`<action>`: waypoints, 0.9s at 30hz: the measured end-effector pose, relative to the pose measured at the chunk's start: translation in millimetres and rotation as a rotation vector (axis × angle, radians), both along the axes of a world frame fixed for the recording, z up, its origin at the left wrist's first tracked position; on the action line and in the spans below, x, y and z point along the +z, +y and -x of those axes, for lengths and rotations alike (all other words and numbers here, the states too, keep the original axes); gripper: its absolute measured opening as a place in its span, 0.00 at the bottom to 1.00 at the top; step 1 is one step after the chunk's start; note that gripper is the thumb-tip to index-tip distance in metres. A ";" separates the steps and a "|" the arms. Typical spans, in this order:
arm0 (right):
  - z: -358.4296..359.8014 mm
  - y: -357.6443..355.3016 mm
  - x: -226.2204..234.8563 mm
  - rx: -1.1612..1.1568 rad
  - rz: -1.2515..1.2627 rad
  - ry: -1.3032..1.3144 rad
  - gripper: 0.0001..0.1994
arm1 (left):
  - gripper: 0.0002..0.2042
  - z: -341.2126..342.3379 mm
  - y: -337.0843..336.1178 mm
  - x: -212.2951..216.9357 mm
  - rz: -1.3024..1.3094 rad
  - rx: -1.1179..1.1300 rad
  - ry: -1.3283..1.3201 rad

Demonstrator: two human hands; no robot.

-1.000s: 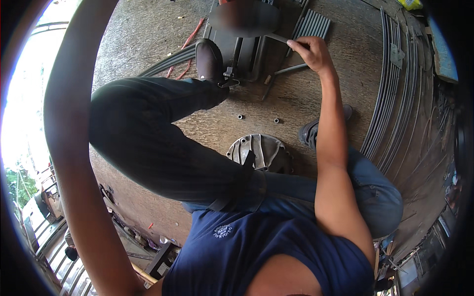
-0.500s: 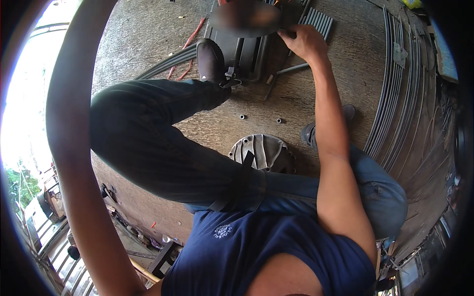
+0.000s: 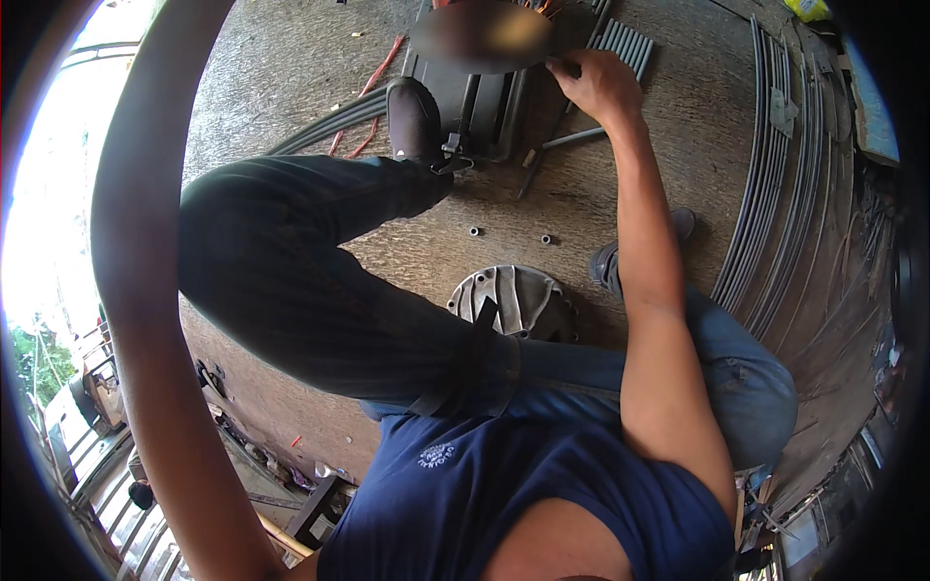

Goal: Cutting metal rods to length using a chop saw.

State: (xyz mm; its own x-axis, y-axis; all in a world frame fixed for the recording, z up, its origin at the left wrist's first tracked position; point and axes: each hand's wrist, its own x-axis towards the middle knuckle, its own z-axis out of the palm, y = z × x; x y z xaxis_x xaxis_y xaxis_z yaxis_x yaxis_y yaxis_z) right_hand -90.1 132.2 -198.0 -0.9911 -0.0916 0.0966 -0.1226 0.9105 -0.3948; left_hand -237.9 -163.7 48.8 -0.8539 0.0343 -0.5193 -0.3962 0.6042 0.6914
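Note:
My right hand (image 3: pixel 599 85) reaches forward to the upper right edge of a dark ribbed motor housing (image 3: pixel 489 111) lying on the rough floor. Its fingers are pinched together around a thin dark tool whose tip touches the housing. My left arm rises along the left side of the picture and leaves it at the top, so my left hand is out of sight. My left foot in a dark shoe (image 3: pixel 412 121) rests against the housing's left side. A blurred patch covers the housing's top.
A round cast metal cover (image 3: pixel 513 300) lies between my legs, with two small nuts (image 3: pixel 475 231) beyond it. Grey rods (image 3: pixel 625 44) lie beside the housing, long grey strips (image 3: pixel 765 194) curve along the right, and red wires (image 3: pixel 373 82) lie at the left.
My right hand has moved a little up and left along the housing's edge, onto its top right corner. My legs and the cover have stayed in place.

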 end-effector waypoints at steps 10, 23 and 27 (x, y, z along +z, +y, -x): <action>-1.4 -0.4 -0.6 -0.010 0.018 0.007 0.14 | 0.14 -27.7 17.6 13.4 0.007 -0.142 0.058; -3.4 -1.3 -6.1 -0.008 0.058 0.039 0.14 | 0.13 -18.7 11.6 9.4 -0.020 -0.061 0.021; -5.3 -2.1 -4.8 -0.015 0.087 -0.014 0.15 | 0.13 -13.4 12.4 9.6 0.071 -0.063 0.039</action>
State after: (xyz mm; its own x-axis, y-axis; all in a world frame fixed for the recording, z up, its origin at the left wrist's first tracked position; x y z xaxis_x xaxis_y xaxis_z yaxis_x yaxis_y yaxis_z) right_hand -84.8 130.1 -202.8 -0.9936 -0.0685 0.0899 -0.1032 0.8743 -0.4743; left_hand -224.4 -151.4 58.4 -0.8706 0.0531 -0.4891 -0.3298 0.6748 0.6603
